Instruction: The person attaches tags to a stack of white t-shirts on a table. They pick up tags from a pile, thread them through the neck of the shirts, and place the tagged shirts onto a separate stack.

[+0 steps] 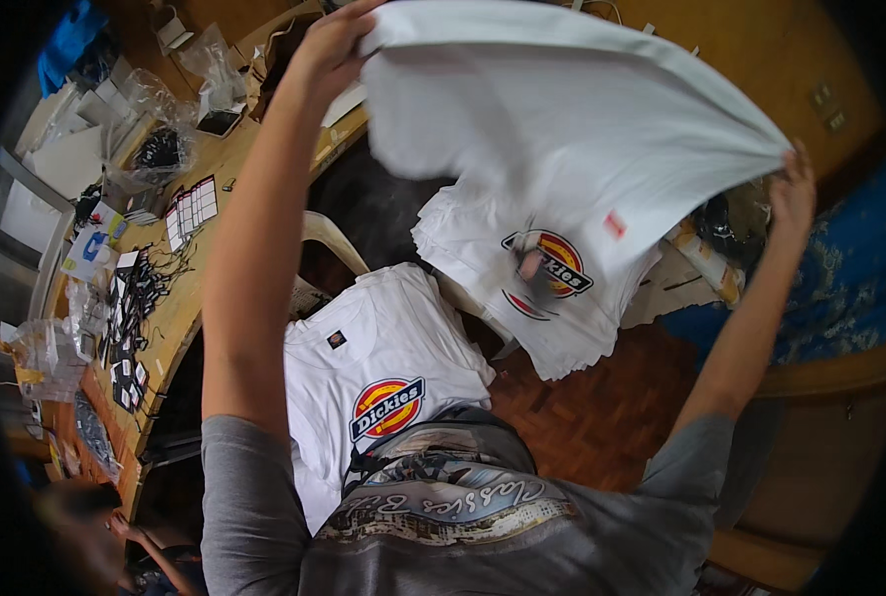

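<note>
A white T-shirt [552, 94] is stretched out in the air between my raised arms, billowing and partly blurred. My left hand [340, 45] is closed on its upper left corner. At the right, my right hand [793, 191] pinches the other corner. A small red mark shows on the hanging cloth. Below it, partly covered, lies a pile of white T-shirts [572, 333] with a red, yellow and black chest print. More white T-shirts [403, 328] with the same kind of print rest against my lap, their collar facing away from me.
A long wooden table [190, 288] curves along the left, holding black tags with cords [135, 313], printed labels [192, 211] and clear plastic bags [56, 353]. A pale plastic chair arm [336, 236] stands beside it. Another person's arm [155, 551] shows at lower left. Blue sheeting [830, 278] hangs right.
</note>
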